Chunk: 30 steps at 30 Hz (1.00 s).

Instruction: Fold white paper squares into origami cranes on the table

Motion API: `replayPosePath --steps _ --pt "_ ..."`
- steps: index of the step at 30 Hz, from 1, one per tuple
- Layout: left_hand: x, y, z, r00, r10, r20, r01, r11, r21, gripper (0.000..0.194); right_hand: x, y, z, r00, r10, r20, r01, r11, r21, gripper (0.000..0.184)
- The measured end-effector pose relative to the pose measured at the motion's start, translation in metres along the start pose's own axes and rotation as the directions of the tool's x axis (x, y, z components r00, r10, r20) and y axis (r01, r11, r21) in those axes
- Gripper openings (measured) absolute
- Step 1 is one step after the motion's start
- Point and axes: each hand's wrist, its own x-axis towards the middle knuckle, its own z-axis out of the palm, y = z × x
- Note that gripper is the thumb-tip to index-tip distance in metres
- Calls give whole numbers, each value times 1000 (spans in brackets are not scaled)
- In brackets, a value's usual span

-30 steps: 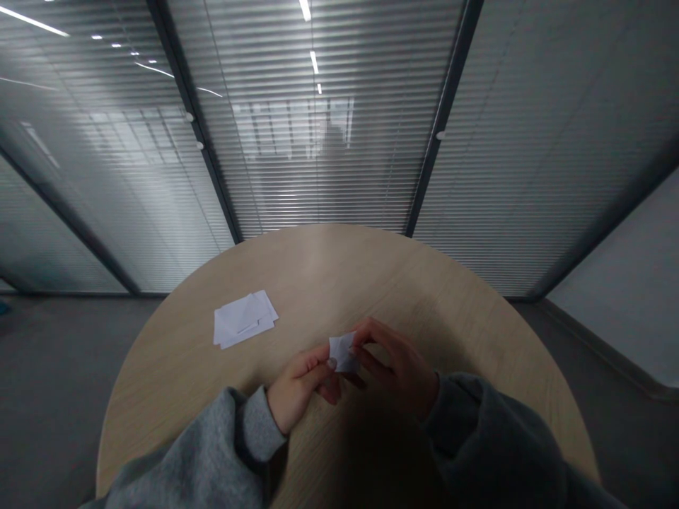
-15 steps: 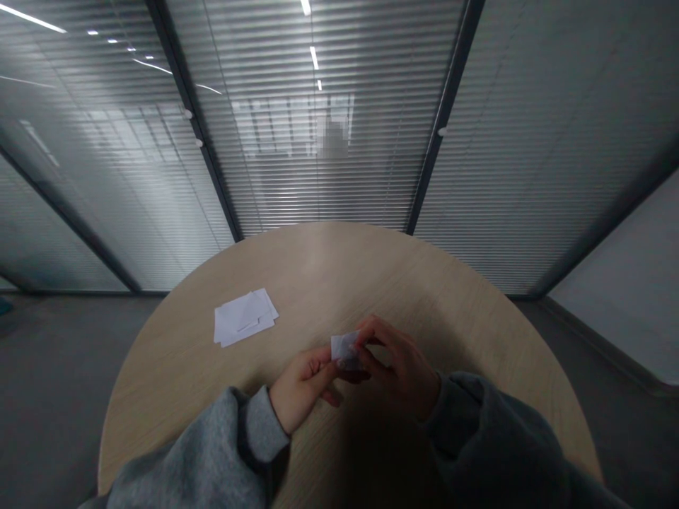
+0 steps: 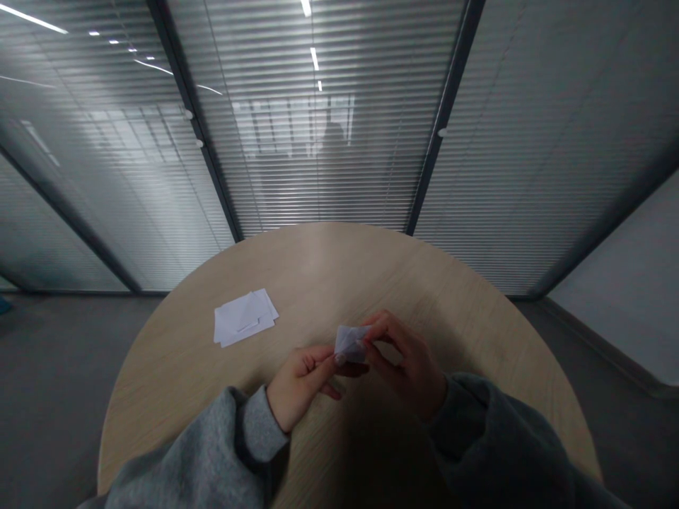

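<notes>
Between my two hands, above the near middle of the table, is a small folded piece of white paper (image 3: 349,341). My left hand (image 3: 303,382) grips its lower left part, with the thumb on top and fingers beneath. The thumb and forefinger of my right hand (image 3: 404,364) pinch its right edge. Part of the paper is covered by fingers, and its exact folds are too small to make out. A few loose sheets of white paper (image 3: 230,322) lie overlapped to the left, apart from both hands.
The round wooden table (image 3: 318,261) carries the paper and reaches nearly to a glass partition with closed blinds (image 3: 329,191). Dark frame posts (image 3: 424,184) divide the glass. Grey floor (image 3: 58,382) shows on both sides, and a white wall (image 3: 631,283) stands at the right.
My right hand has shifted slightly up and to the right, pulling on the paper's right edge. The paper's shape looks more pointed and slanted. The loose sheets have stayed put.
</notes>
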Motion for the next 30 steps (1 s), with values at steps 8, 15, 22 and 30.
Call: replayPosePath --steps 8,15,22,30 --pt "1 2 2 999 38 -2 -38 999 8 48 -1 1 0 1000 -13 -17 13 1000 11 8" --pt "0 6 3 997 77 10 -78 996 36 49 -1 -1 2 997 78 -8 -77 992 97 9" --pt "-3 9 5 995 96 -13 -95 994 56 52 -1 -2 3 990 140 -20 -133 970 204 10" --pt "-4 12 5 996 83 -29 -79 991 105 59 0 -4 3 996 83 -17 -80 987 142 11"
